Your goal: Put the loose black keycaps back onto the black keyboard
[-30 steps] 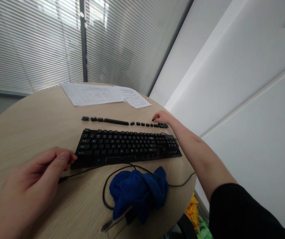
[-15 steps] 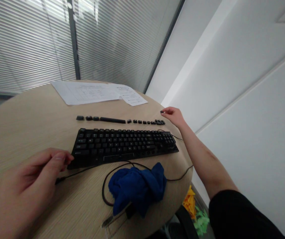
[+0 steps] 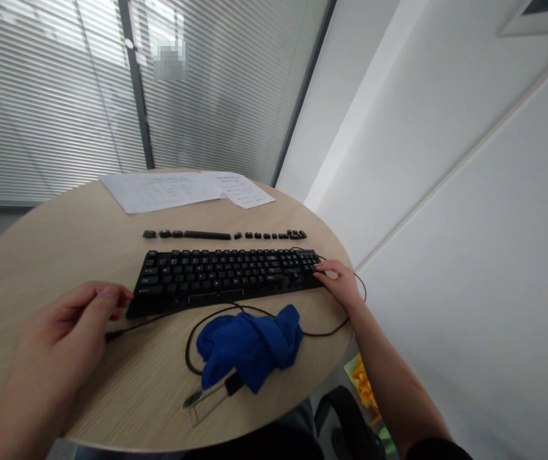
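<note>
A black keyboard (image 3: 216,271) lies across the table, with bare patches near its lower right where keys are off. My left hand (image 3: 70,329) is at its left front corner, fingers curled and thumb against the forefinger, fingertips on the edge. At the right end of the keyboard, over the number pad, my right hand (image 3: 338,281) pinches a small black keycap, mostly hidden by the fingers. Behind the keyboard runs a row of loose keycaps (image 3: 165,234), including a long space bar (image 3: 207,236), with a small cluster at the right end.
A crumpled blue cloth (image 3: 255,342) lies in front of the keyboard, beside a black cable (image 3: 188,348). A small brush (image 3: 192,400) and a wire keycap puller (image 3: 211,406) sit near the front edge. Printed papers (image 3: 168,191) lie at the back. A white wall (image 3: 446,160) stands right.
My right hand has come down and toward me, from beyond the right end of the keycap row to the keyboard's number pad. My left hand stays at the left corner.
</note>
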Available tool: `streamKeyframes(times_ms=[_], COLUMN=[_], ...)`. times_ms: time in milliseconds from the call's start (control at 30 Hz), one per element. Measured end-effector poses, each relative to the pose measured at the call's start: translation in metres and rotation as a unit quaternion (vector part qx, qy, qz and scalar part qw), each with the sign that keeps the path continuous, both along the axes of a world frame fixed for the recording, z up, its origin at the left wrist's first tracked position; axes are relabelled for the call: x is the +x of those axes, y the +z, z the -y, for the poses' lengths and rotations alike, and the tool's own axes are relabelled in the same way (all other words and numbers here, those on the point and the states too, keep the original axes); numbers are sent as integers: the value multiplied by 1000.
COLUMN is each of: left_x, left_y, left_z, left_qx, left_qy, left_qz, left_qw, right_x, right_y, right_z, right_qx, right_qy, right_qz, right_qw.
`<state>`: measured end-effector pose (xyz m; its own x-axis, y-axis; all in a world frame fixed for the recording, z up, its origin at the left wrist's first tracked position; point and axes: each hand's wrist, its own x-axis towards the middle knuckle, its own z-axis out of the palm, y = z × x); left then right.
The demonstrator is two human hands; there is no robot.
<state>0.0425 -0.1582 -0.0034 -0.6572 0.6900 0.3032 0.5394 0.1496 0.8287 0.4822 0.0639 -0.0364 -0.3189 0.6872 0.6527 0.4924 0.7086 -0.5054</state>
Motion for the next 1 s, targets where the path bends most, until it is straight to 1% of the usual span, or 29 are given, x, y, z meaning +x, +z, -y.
streamKeyframes(times_ms=[100,167,300,467,633,1000], left_x=[3,7,11,8,6,12], left_y=[7,11,17,15,12,24], left_z=[3,4,5,3,1,4], left_qx=[17,23,24,19,22,8], left_qy=[-15,-17,-25,-33,-31,-46], left_qz=[53,57,54,66,55,43], left_qw=[998,998,998,997,998,998], right_x=[-3,-4,-5,-6,-7,-3], right_y=[1,2,2,1,1,-5], right_z=[-1,0,1,-2,-3,-4], right_qx=[11,12,19,42,39,33], right_qy=[33,46,49,47,38,41], right_qz=[42,63,73,80,85,68], right_qw=[999,997,996,995,995,996])
